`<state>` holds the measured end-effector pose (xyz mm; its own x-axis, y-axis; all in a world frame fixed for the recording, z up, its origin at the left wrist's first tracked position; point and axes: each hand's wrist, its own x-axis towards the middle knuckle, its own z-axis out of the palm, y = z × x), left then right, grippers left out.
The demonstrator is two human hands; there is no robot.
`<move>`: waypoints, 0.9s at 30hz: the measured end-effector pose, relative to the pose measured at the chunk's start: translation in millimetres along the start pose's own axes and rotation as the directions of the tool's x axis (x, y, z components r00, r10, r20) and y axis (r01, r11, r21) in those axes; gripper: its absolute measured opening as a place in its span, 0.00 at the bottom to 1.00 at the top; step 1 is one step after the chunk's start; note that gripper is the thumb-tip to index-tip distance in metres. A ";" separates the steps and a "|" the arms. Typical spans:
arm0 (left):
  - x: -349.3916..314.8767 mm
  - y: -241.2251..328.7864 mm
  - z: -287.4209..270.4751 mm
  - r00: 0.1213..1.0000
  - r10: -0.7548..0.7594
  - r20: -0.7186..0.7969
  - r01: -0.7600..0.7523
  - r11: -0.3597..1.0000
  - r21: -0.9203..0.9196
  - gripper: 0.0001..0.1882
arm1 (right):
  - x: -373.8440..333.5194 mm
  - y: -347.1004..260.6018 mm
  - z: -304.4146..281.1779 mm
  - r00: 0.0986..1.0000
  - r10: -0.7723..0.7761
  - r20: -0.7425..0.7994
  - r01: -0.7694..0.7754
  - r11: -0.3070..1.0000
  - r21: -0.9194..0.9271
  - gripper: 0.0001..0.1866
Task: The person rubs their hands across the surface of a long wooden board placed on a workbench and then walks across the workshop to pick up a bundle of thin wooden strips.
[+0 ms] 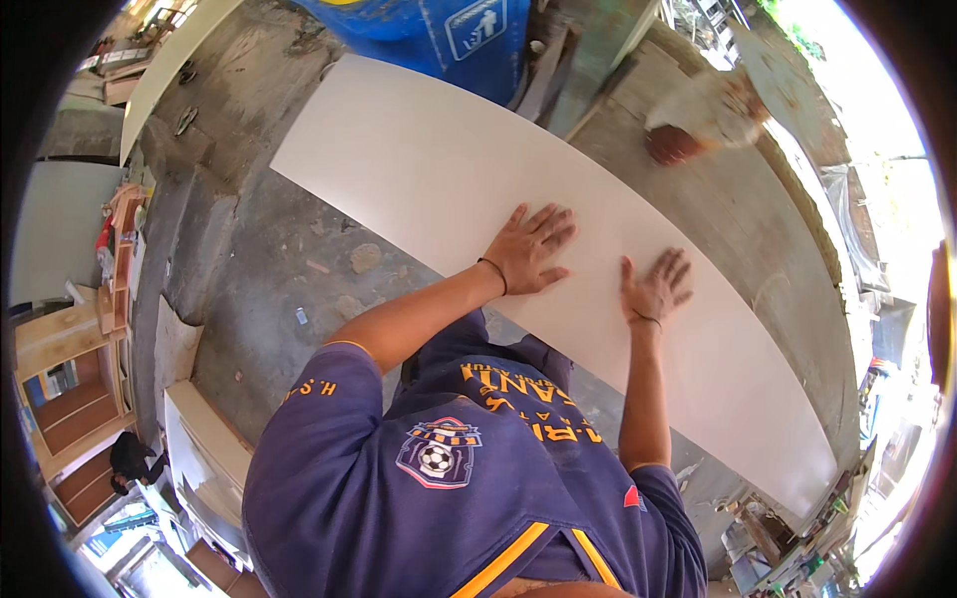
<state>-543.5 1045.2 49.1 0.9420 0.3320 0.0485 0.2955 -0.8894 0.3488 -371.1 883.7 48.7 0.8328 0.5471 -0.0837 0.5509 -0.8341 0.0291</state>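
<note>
A long white board (pixel 399 159) stretches in front of me from the upper left to the lower right. On its middle rests my left hand (pixel 528 251), palm down with the fingers spread. To the right of it, my right hand (pixel 657 287) is over the same board, fingers apart and slightly blurred. Neither hand holds anything. A dark band circles each wrist. What supports the board from below is hidden.
Behind the board stands a blue bin (pixel 439 45). A blurred white and reddish-brown shape (pixel 703 115) is at the upper right. Wooden shelving (pixel 75 429) lines the left side, near a crouching person (pixel 135 463). Assorted clutter (pixel 763 538) lies at the lower right.
</note>
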 end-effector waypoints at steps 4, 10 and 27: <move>13.7 -116.6 -24.4 0.986 -0.083 -0.147 0.101 0.988 0.116 0.31 | 0.1 1.4 4.4 1.000 0.024 -0.011 -0.024 1.000 -0.005 0.46; -20.9 -316.3 -70.7 0.839 -0.475 -0.266 0.533 0.814 0.229 0.32 | -0.6 -0.6 0.3 0.998 0.063 -0.004 -0.063 0.998 0.012 0.45; -50.8 -403.3 -137.3 0.298 -0.931 -0.210 0.954 0.294 0.050 0.32 | 46.0 -240.6 -21.8 0.973 -0.225 -0.050 0.230 0.926 0.300 0.47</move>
<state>-732.4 1430.1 34.5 -0.0279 0.9932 -0.1135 0.9940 0.0395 0.1018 -464.2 1111.0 59.6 0.6889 0.7239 -0.0380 0.6854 -0.6675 -0.2911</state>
